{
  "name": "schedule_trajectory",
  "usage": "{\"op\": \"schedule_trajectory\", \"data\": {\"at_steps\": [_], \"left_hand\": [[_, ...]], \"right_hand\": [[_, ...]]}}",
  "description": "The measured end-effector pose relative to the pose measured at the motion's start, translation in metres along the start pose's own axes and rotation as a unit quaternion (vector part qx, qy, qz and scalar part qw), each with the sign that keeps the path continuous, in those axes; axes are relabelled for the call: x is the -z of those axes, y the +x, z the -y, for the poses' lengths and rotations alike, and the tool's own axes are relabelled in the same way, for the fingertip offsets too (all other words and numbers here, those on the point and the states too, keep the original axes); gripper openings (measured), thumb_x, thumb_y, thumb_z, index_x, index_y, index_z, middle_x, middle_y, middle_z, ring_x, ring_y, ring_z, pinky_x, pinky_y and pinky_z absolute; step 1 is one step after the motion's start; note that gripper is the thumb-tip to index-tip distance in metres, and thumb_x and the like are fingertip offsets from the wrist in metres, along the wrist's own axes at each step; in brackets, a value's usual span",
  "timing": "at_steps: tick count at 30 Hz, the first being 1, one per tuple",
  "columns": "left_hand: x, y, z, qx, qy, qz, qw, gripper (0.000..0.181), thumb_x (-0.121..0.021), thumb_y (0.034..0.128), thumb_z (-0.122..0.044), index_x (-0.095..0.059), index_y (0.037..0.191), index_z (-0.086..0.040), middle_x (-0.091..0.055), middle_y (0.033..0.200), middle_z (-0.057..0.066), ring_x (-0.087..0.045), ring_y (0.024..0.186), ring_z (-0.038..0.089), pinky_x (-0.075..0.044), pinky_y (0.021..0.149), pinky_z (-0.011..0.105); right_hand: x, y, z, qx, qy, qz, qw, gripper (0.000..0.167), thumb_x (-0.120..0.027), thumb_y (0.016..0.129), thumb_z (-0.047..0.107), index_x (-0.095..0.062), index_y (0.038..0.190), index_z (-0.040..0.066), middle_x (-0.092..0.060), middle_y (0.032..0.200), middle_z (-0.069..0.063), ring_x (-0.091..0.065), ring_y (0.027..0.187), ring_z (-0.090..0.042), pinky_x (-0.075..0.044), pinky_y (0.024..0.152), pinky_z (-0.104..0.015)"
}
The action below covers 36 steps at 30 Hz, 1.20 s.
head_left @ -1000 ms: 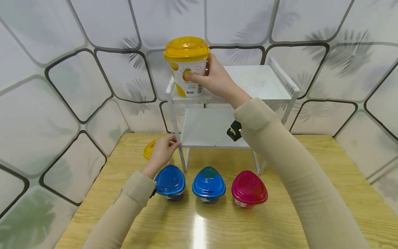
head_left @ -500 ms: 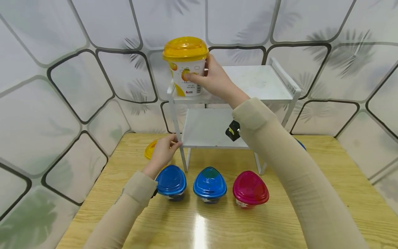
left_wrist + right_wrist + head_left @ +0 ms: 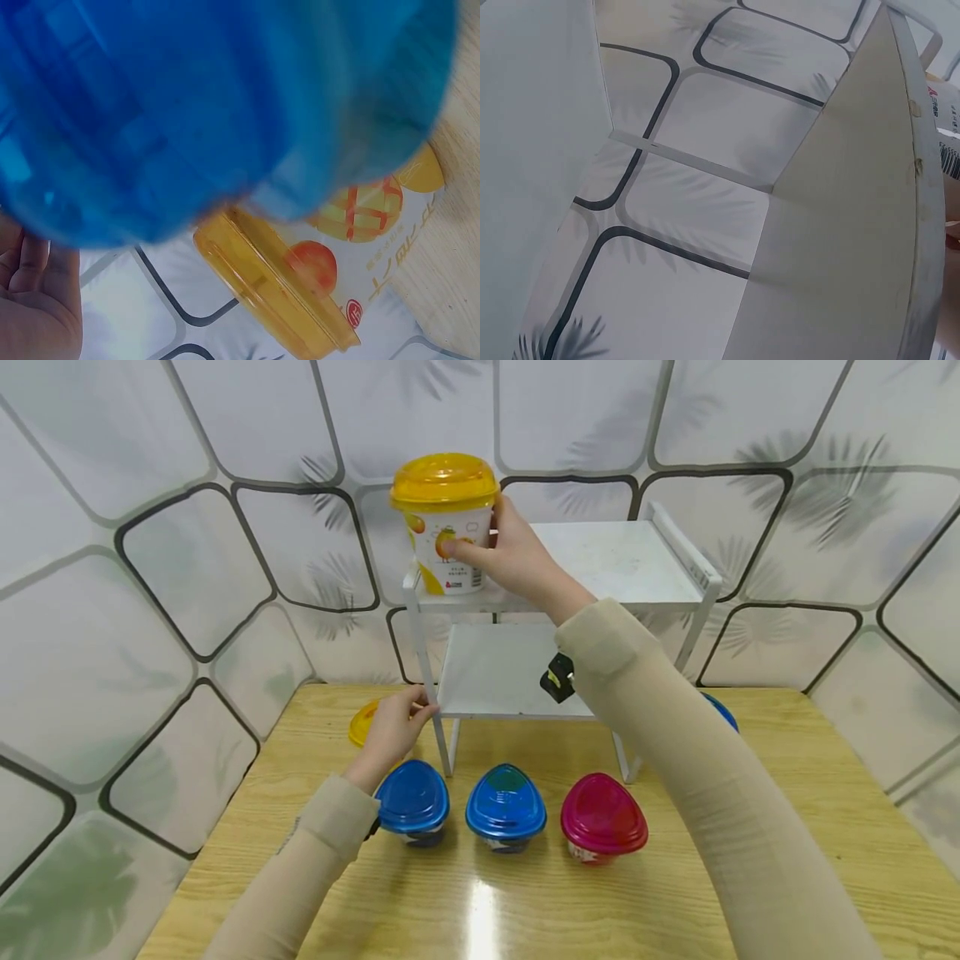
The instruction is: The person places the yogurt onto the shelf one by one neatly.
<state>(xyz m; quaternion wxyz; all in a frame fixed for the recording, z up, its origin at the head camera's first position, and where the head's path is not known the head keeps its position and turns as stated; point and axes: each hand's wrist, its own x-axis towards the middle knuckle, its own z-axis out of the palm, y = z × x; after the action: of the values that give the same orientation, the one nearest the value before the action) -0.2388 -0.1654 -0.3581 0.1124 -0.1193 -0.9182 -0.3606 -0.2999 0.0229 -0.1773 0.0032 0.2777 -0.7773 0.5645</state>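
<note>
On the left end of the white two-tier rack's top shelf [image 3: 622, 560], my right hand [image 3: 517, 556] grips a white paper cup [image 3: 450, 539] with a yellow lid and fruit print. The cup is upright; whether its base touches the shelf is hard to tell. My left hand [image 3: 393, 722] pinches the rack's left front leg [image 3: 426, 660] at lower-shelf height. In the left wrist view a blurred blue lid [image 3: 187, 112] fills the top, a yellow-lidded cup [image 3: 360, 214] lies beyond it, and the left fingers [image 3: 30, 262] are curled. The right wrist view shows mostly the shelf underside [image 3: 840, 225].
In front of the rack stand two blue-lidded cups [image 3: 506, 802] [image 3: 412, 797] and a pink-lidded cup [image 3: 603, 814] on the wooden table [image 3: 420, 910]. A yellow lid [image 3: 362, 722] shows behind my left hand, a blue lid [image 3: 723, 714] behind my right arm. Patterned walls enclose the table.
My right hand and the cup have shifted very slightly left. More of the blue lid behind my right arm shows. The left hand keeps its place on the rack leg.
</note>
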Motion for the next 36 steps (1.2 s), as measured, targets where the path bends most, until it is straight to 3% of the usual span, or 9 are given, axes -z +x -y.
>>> {"op": "schedule_trajectory", "data": {"at_steps": [24, 36], "left_hand": [[-0.004, 0.001, 0.004, -0.024, 0.003, -0.013, 0.9996, 0.006, -0.057, 0.0862, -0.01, -0.058, 0.083, -0.004, -0.062, 0.085, 0.009, -0.062, 0.08, 0.026, -0.051, 0.069, 0.037], [-0.004, 0.001, 0.003, -0.019, -0.003, -0.016, 0.9997, 0.005, -0.058, 0.0856, -0.009, -0.059, 0.085, -0.004, -0.061, 0.084, 0.009, -0.062, 0.08, 0.026, -0.051, 0.068, 0.037]], "right_hand": [[-0.001, -0.003, 0.001, -0.007, -0.011, 0.0, 0.9999, 0.064, -0.062, 0.083, 0.02, -0.022, 0.133, 0.013, -0.042, 0.12, -0.006, -0.05, 0.103, -0.016, -0.045, 0.083, -0.028], [0.011, -0.013, -0.002, -0.052, -0.081, -0.01, 0.9953, 0.08, -0.062, 0.081, 0.037, -0.012, 0.14, 0.019, -0.034, 0.132, -0.004, -0.038, 0.116, -0.015, -0.036, 0.093, -0.029]]}}
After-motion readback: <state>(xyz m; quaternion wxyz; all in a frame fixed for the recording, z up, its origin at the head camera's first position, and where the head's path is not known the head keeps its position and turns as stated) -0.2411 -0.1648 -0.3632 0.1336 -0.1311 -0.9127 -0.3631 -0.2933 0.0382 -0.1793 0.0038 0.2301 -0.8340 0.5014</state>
